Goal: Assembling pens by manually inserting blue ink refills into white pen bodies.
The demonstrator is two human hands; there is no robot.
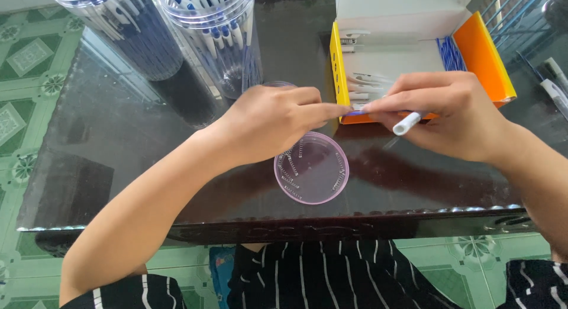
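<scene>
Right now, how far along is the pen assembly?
Done: two clear jars at the back stand packed with blue-and-white pens. In hand: the left hand and right hand meet fingertip to fingertip over a white pen barrel, joining a small part. Left: loose springs lie in the pink lid, and the yellow-and-orange box holds more barrels and blue parts.
</scene>
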